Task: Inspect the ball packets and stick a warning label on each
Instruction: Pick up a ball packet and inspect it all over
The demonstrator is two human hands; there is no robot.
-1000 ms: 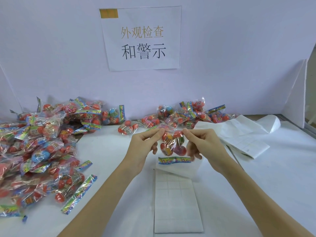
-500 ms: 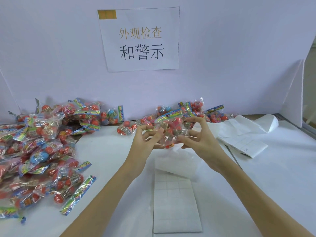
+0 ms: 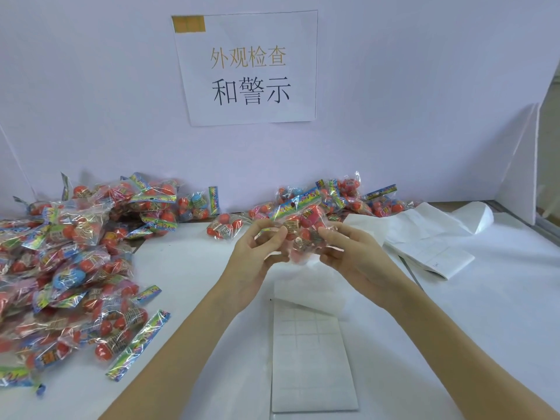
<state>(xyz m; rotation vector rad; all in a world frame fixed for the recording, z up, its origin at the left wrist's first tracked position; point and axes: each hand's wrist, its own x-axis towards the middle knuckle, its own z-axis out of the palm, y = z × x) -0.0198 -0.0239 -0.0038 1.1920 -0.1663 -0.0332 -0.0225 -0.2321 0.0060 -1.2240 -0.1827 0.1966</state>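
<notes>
Above the middle of the table I hold one clear ball packet (image 3: 303, 225) with red balls and a colourful header strip pointing up and left. My left hand (image 3: 257, 253) pinches its left side and my right hand (image 3: 348, 253) grips its right side with curled fingers. A white label sheet (image 3: 312, 365) with a grid of stickers lies flat below my hands. A big heap of ball packets (image 3: 75, 262) covers the left of the table. A smaller heap of packets (image 3: 348, 198) lies at the back wall.
Used white backing sheets (image 3: 424, 241) lie to the right of my hands. A paper sign (image 3: 248, 68) with Chinese text hangs on the back wall. A white side panel (image 3: 521, 165) stands at the far right. A single packet (image 3: 224, 228) lies behind my left hand.
The packet hung with its header strip downward one second ago. I have turned it over in both hands, and the strip now points up and left.
</notes>
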